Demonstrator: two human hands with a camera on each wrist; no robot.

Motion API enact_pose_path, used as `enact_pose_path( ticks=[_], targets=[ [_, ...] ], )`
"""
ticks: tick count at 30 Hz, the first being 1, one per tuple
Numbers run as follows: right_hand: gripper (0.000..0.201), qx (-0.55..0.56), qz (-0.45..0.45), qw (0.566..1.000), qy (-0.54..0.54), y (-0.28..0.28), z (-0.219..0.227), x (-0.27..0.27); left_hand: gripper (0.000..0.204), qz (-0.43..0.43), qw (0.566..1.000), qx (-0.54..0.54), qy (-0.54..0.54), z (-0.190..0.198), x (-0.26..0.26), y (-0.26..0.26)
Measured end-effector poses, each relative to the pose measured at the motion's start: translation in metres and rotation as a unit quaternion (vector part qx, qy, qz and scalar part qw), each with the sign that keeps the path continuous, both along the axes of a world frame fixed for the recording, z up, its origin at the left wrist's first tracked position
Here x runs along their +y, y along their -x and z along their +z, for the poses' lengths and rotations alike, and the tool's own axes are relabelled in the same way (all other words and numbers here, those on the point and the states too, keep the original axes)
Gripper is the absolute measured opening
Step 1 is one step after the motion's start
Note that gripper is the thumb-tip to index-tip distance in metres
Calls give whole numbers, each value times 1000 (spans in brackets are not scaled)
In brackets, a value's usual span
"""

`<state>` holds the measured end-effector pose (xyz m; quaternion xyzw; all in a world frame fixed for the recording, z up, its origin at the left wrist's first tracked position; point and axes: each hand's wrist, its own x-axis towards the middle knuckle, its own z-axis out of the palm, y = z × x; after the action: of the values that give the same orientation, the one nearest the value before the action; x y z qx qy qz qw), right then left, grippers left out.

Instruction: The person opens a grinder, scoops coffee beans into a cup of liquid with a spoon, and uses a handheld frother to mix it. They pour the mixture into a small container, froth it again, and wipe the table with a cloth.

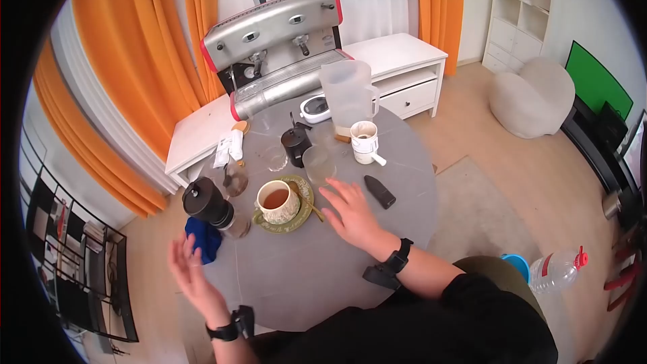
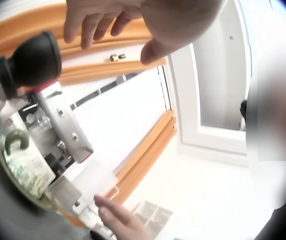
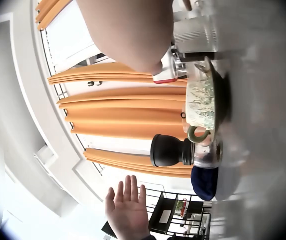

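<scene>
A patterned cup (image 1: 277, 203) of brown tea stands on a green saucer (image 1: 276, 228), with a spoon (image 1: 311, 206) on the saucer's right side. My right hand (image 1: 352, 214) hovers to the right of that saucer, fingers spread and holding nothing. At the table's left edge my left hand (image 1: 195, 282) is raised with its fingers loosely extended and nothing in it. Nearest to it are a blue cloth (image 1: 204, 239) and a black-topped coffee grinder (image 1: 207, 201) with a clear lower part. In the right wrist view the left palm (image 3: 128, 216) faces the camera.
Beyond the cup stand a black kettle (image 1: 294, 147), a glass (image 1: 319, 164), a white mug (image 1: 364, 140) and a tall translucent pitcher (image 1: 346, 94). A dark pointed object (image 1: 380, 193) lies on the right. An espresso machine (image 1: 276, 40) stands behind the round grey table (image 1: 283, 283).
</scene>
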<state>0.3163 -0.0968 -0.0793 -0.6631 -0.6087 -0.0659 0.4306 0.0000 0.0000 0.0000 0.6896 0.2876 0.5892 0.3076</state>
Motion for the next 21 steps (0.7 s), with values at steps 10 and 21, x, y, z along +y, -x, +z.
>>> enact_pose_path(
  ticks=[10,21],
  targets=[
    [52,214,151,965,15,10,74,-14,81,-54,975,81,201,-69,91,19],
    [77,-35,260,963,66,83,131,121,84,-25,987,81,139,-85,130,-34]
  ],
)
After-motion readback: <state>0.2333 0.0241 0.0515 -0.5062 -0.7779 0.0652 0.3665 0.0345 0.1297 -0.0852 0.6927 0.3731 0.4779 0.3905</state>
